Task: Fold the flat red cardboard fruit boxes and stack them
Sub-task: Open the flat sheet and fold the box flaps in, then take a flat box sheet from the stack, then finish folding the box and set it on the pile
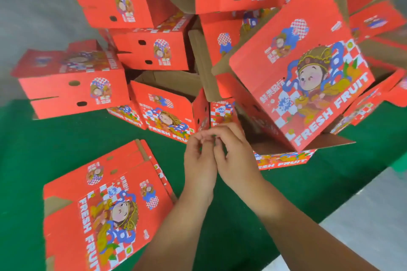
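Green felt-like cloth covers the desk (308,182), with pale grey floor showing past its edge at lower right. Both hands meet mid-frame above the cloth: the left hand (199,160) and right hand (236,156) have loosely curled fingers, fingertips touching each other, gripping no cardboard that I can see. Lower left lies the flat box (105,204), red printed cardboard with brown raw edges, a cartoon figure and "FRESH FRUIT" in white. Behind, folded boxes (74,88) pile up untidily, round holes punched in their sides. One big tilted box (301,86) leans at right, same "FRESH FRUIT" lettering. Smaller print is too blurred to read; the topmost boxes are cut off.
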Motion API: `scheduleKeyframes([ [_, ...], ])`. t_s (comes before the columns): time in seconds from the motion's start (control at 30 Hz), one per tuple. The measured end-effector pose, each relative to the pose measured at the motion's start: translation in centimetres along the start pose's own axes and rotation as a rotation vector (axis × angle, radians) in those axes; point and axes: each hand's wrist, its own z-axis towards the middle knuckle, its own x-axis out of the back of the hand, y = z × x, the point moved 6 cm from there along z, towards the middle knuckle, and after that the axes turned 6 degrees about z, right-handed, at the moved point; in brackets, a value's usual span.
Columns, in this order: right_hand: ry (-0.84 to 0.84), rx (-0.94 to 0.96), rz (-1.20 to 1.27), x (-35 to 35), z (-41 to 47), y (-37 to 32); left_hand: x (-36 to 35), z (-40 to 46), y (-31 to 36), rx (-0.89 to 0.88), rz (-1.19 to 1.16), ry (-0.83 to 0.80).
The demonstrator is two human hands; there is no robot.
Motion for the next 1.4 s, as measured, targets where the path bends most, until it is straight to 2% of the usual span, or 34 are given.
scheduleKeyframes([
  [0.2, -0.381, -0.345, 0.060, -14.9, -6.2, 1.5, 14.7, 0.9, -6.6, 0.180, 0.133, 0.059],
  [0.3, -0.595, -0.544, 0.082, -22.6, -10.6, 2.7, 24.3, 0.5, -10.3, 0.261, 0.191, 0.193],
  [0.37, -0.670, -0.580, 0.012, -26.0, -13.6, 3.7, 31.8, -1.2, -13.5, 0.418, 0.254, 0.333],
  [0.43, -0.721, -0.712, -0.119, -27.6, -16.1, 5.6, 39.1, -3.1, -16.9, 0.623, 0.389, 0.442],
  [0.5, -0.738, -0.889, -0.267, -27.6, -17.9, 8.0, 44.5, -5.2, -19.5, 0.834, 0.634, 0.486],
  [0.57, -0.740, -0.977, -0.396, -27.6, -18.6, 9.6, 47.1, -6.4, -21.1, 0.946, 0.717, 0.463],
  [0.67, -0.682, -1.018, -0.460, -27.7, -17.3, 10.0, 47.8, -6.6, -22.5, 0.924, 0.630, 0.414],
  [0.77, -0.611, -1.144, -0.446, -27.5, -16.3, 10.9, 49.1, -5.9, -23.0, 0.887, 0.634, 0.451],
  [0.87, -0.567, -1.259, -0.239, -26.8, -16.4, 11.6, 49.8, -5.1, -23.1, 0.793, 0.334, 0.498],
  [1.0, -0.439, -1.299, 0.010, -25.1, -17.6, 10.8, 50.1, -4.2, -23.8, 0.789, 0.222, 0.292],
  [1.07, -0.413, -1.325, 0.061, -24.3, -18.5, 10.7, 50.3, -3.7, -24.0, 0.740, 0.161, 0.263],
  [1.23, -0.298, -1.353, 0.128, -23.1, -17.3, 11.1, 50.8, -3.8, -23.5, 0.666, -0.059, 0.335],
  [1.3, -0.258, -1.342, 0.142, -22.7, -16.4, 11.3, 51.0, -4.1, -23.0, 0.647, -0.052, 0.356],
  [1.4, -0.253, -1.283, 0.097, -22.0, -15.7, 11.5, 51.3, -5.0, -22.7, 0.630, -0.053, 0.495],
])
